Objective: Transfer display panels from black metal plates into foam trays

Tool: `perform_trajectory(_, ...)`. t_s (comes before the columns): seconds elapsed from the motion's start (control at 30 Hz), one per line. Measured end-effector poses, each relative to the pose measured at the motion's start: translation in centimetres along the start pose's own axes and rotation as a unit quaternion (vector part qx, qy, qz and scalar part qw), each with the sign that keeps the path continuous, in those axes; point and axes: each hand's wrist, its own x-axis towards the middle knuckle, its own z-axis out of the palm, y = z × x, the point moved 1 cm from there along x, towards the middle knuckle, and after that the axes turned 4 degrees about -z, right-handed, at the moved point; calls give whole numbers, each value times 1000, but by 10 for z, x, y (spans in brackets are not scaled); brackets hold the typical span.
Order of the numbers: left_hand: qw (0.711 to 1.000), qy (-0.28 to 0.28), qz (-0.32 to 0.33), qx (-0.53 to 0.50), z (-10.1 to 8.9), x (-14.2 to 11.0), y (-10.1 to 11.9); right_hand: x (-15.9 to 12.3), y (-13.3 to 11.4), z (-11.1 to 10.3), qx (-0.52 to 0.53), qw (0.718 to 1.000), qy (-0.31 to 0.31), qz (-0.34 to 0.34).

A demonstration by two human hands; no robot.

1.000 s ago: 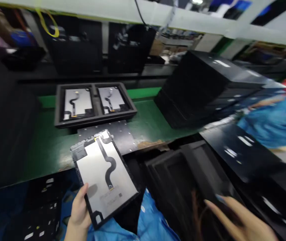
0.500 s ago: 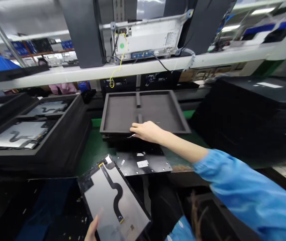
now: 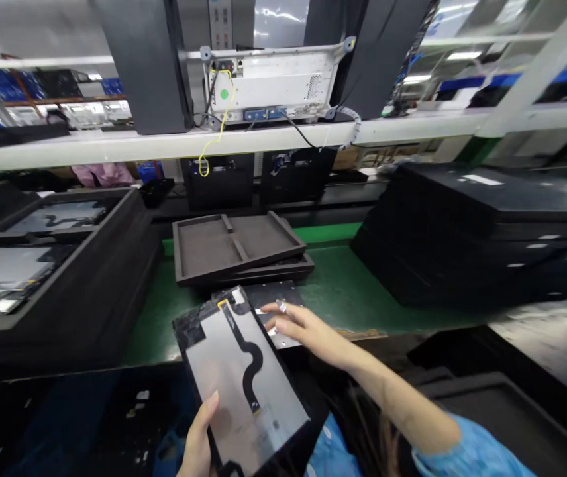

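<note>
My left hand (image 3: 199,434) grips the lower left edge of a display panel (image 3: 228,371), its thumb on the silvery back. A black S-shaped flex cable (image 3: 248,358) runs down that back, and the panel is tilted. Just beyond its right edge is my right hand (image 3: 296,326), fingers apart and a ring on one finger, with nothing visible in it. Beneath those fingers lies a dark plate (image 3: 283,291) with white labels, partly covered by the panel. Behind it a divided black foam tray (image 3: 204,246) rests askew on another tray (image 3: 273,270).
On the left stands a stack of foam trays (image 3: 114,271), display panels lying in the top one. A tall black stack (image 3: 442,238) occupies the right of the green bench (image 3: 343,285). Above runs a white shelf (image 3: 149,151) bearing a white instrument (image 3: 273,83), a yellow cable hanging down.
My right hand has left the foam tray and come down toward the panel. The top tray now sits askew, farther back. The panel in my left hand has risen slightly.
</note>
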Motion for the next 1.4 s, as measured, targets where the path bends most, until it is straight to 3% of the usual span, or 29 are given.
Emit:
perform_trajectory(0.07, 1000, -6, 0, 25, 32, 27, -3, -28, 10, 5, 92, 995, 6, 36)
perform_trajectory(0.17, 993, -62, 32, 93, 74, 66, -7, -45, 21, -6, 147, 984, 74, 71)
perform_trajectory(0.27, 958, -86, 167, 217, 85, 91, -6, -29, 20, -44, 117, 979, 129, 105)
perform_trajectory(0.33, 902, -28, 293, 317, 69, 98, -4, -3, 12, -78, 67, 981, 153, 104)
perform_trajectory(0.4, 816, 81, 388, 421, 39, 101, -4, 33, 0, -114, 19, 981, 173, 85)
perform_trajectory(0.47, 712, 203, 431, 515, 3, 104, -6, 75, -15, -147, -18, 977, 201, 72)
perform_trajectory(0.53, 631, 280, 432, 580, -32, 109, -12, 119, -28, -176, -66, 965, 244, 73)
perform_trajectory(0.6, 597, 287, 424, 618, -59, 116, -19, 159, -39, -197, -121, 947, 289, 74)
perform_trajectory(0.73, 581, 259, 433, 639, -82, 126, -31, 212, -53, -216, -165, 931, 316, 79)
perform_trajectory(0.87, 591, 253, 442, 625, -86, 131, -36, 234, -61, -215, -229, 921, 302, 93)
perform_trajectory(0.97, 582, 270, 448, 623, -87, 136, -39, 242, -66, -207, -295, 906, 292, 87)
perform_trajectory(1.13, 558, 294, 457, 627, -91, 143, -40, 240, -71, -162, -359, 902, 236, 29)
perform_trajectory(1.23, 552, 287, 455, 637, -90, 142, -38, 209, -77, -120, -380, 905, 169, -86)
perform_trajectory(1.4, 571, 282, 435, 636, -82, 134, -32, 99, -79, -64, -411, 873, 137, -223)
